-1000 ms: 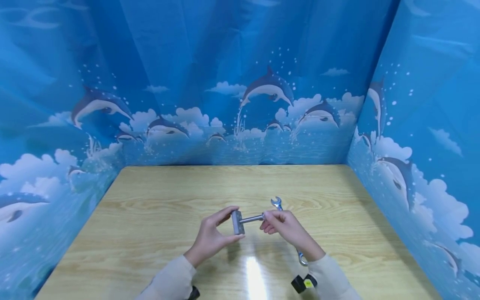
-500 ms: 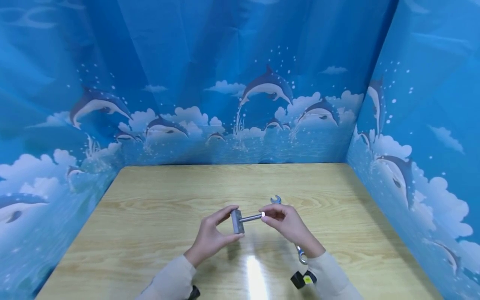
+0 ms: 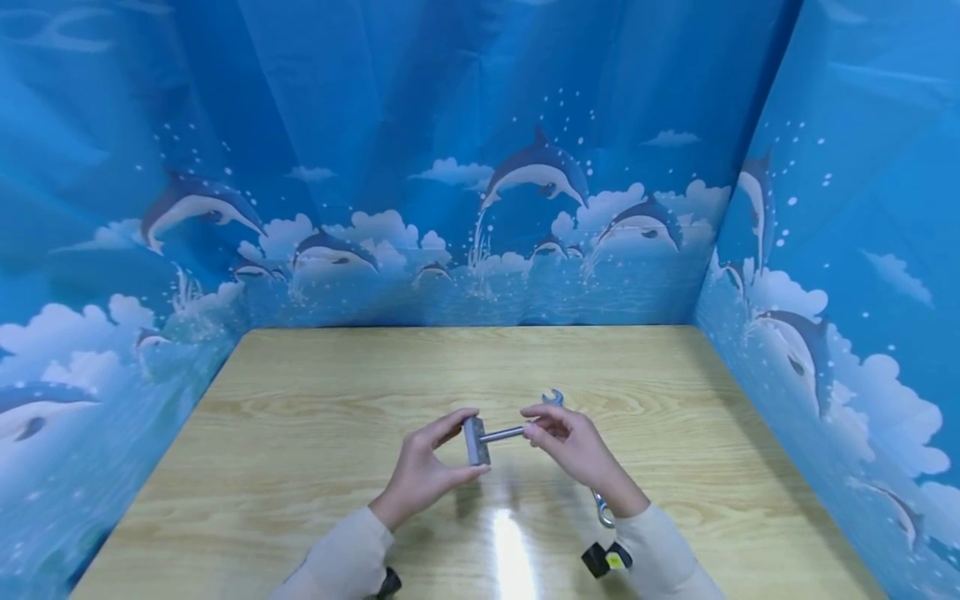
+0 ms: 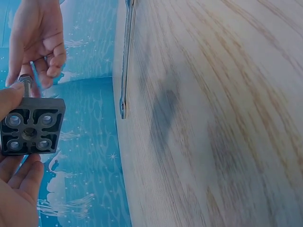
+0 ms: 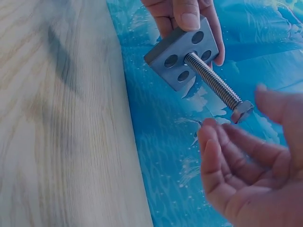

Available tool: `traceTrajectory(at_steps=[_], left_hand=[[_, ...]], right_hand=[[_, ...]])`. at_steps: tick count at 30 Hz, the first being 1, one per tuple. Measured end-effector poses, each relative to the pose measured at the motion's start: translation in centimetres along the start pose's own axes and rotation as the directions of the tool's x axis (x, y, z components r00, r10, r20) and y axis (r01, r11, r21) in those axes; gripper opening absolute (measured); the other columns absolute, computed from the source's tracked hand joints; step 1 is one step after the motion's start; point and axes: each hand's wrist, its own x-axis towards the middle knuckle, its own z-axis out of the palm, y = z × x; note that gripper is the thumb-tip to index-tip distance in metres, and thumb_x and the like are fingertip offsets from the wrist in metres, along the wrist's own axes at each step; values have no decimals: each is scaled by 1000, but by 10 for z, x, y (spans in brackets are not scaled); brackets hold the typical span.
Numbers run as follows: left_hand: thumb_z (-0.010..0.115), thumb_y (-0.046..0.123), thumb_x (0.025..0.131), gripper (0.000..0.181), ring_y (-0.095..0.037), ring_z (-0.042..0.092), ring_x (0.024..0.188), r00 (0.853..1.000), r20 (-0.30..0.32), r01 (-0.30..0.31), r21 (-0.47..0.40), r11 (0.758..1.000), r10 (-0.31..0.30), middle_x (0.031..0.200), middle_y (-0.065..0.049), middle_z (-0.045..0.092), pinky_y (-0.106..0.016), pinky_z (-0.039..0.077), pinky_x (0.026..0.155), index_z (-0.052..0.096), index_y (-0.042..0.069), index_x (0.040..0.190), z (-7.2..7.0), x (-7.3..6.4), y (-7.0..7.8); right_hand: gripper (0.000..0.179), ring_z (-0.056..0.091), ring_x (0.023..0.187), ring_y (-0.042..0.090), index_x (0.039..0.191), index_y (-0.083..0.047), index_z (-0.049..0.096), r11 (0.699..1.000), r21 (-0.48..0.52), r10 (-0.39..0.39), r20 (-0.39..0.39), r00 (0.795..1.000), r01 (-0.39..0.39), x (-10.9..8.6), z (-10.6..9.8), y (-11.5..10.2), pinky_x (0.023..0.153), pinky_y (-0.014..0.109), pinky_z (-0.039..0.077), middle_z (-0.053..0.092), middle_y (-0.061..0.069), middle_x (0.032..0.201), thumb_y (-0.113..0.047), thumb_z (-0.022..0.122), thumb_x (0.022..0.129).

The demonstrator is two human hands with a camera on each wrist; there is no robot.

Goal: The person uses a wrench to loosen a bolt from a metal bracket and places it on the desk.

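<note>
My left hand point(image 3: 420, 475) holds a square grey metal plate point(image 3: 476, 442) by opposite edges, between thumb and fingers, above the table. A hex-head bolt point(image 5: 213, 80) stands out from the plate's middle, its threaded shank pointing at my right hand point(image 3: 577, 446). Several round holes surround it, and the plate's ribbed underside shows in the left wrist view. The right fingers curve loosely about the bolt head point(image 5: 242, 111); in the right wrist view gaps show between it and both thumb and fingertips. A combination wrench point(image 3: 604, 510) lies on the table, partly hidden beneath my right forearm.
The wood-grain table point(image 3: 337, 400) is bordered at the back and sides by blue dolphin-print sheeting point(image 3: 360, 150). A small black device with a yellow label point(image 3: 606, 560) sits at the right wrist. Light glares off the table's front middle.
A second ago my right thumb covered the bolt head with fingers curled under; since then the hand has turned and its fingers have loosened. My left hand and the plate stay nearly still.
</note>
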Motion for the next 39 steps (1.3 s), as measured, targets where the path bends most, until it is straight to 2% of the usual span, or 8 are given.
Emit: traceTrajectory(at_steps=[7, 11, 16, 20, 25, 30, 36, 39], left_hand=[[88, 17, 65, 72, -17, 59, 116, 1000, 1, 6, 0, 1000, -6, 128, 1, 62, -29, 49, 100, 58, 21, 130, 0, 0, 1], [88, 18, 65, 72, -18, 60, 116, 1000, -1, -3, 0, 1000, 3, 129, 1, 61, -30, 49, 100, 57, 21, 130, 0, 1, 1], [88, 16, 65, 73, -20, 60, 116, 1000, -2, -22, -1, 1000, 22, 129, 0, 61, -31, 50, 99, 57, 21, 131, -1, 1, 2], [88, 17, 65, 73, -18, 59, 117, 1000, 6, -16, 4, 1000, 16, 129, 0, 61, -30, 49, 100, 57, 21, 131, -1, 0, 1], [88, 18, 65, 72, -16, 59, 118, 1000, 9, 3, 15, 1000, -3, 129, 2, 61, -29, 49, 100, 57, 22, 130, -1, -1, 1], [88, 18, 65, 72, -15, 58, 118, 1000, 10, 7, 11, 1000, -7, 129, 4, 61, -28, 48, 100, 57, 25, 130, -2, 0, 3], [88, 17, 65, 72, -16, 59, 117, 1000, 11, -3, 1, 1000, 3, 129, 1, 61, -29, 49, 100, 57, 24, 130, -2, -1, 3], [88, 17, 65, 73, -19, 60, 116, 1000, 6, -25, 3, 1000, 25, 129, -1, 61, -31, 50, 99, 57, 21, 130, -1, -1, 2]], right_hand=[[47, 62, 73, 20, 96, 1, 66, 985, 78, 148, 57, 987, -152, 3, 1, -1, 72, 44, 60, 67, 8, 82, -42, 49, 99], [47, 62, 69, 18, 93, 2, 68, 982, 87, 164, 70, 984, -169, 3, 0, -4, 68, 40, 60, 66, 6, 77, -41, 50, 98], [41, 60, 67, 15, 97, 6, 68, 981, 97, 159, 79, 984, -167, 4, -3, -7, 65, 33, 60, 66, 7, 76, -34, 58, 95], [32, 62, 74, 16, 107, 5, 66, 983, 84, 159, 74, 985, -165, 3, -5, -10, 70, 32, 59, 69, 7, 84, -23, 66, 91], [27, 64, 87, 19, 111, -3, 68, 995, 45, 86, 48, 995, -88, 0, -5, -11, 76, 24, 58, 68, 10, 101, -10, 71, 85], [26, 65, 89, 20, 111, -3, 68, 997, 67, 26, 51, 998, -30, -1, -5, -9, 77, 22, 58, 66, 17, 107, -6, 70, 85], [34, 65, 88, 20, 116, -4, 65, 995, 48, 78, 77, 994, -82, 1, -5, -8, 79, 28, 59, 68, 11, 103, -27, 65, 91], [42, 65, 84, 19, 110, -1, 66, 989, 66, 123, 107, 987, -131, 2, -5, -5, 77, 33, 59, 69, 11, 96, -39, 57, 96]])
